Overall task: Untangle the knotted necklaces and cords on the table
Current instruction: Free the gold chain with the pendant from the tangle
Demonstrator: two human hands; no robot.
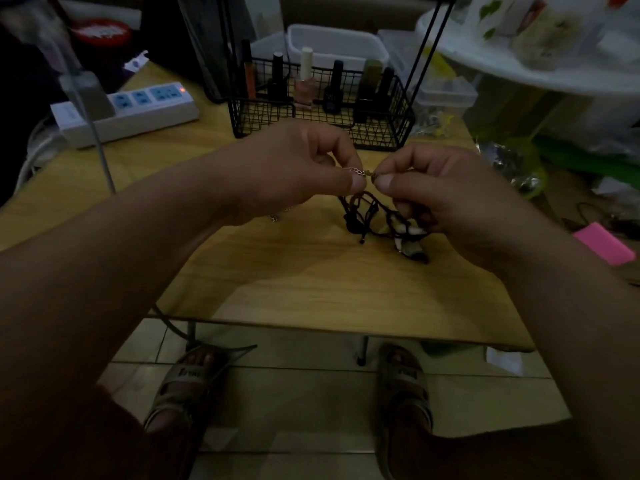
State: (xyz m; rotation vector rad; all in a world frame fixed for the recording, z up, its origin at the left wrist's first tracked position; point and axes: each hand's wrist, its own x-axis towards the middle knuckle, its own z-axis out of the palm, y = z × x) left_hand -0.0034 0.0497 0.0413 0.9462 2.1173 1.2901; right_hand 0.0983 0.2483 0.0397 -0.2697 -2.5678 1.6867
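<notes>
Both hands are raised over the wooden table (311,278). My left hand (298,168) pinches a thin silver chain (356,170) between thumb and forefinger. My right hand (436,192) pinches the chain's small clasp end right beside it. Below the fingers hangs a tangle of dark brown cords (367,209) with pale shell-like pieces (410,237), partly gripped in my right hand and trailing onto the table. A bit of chain (277,216) shows under my left wrist; the rest is hidden.
A black wire basket (318,112) with nail polish bottles stands just behind the hands. A white power strip (128,109) lies at the back left. A pink block (604,247) sits at the right. Clutter fills the far right; my sandalled feet show below the table's near edge.
</notes>
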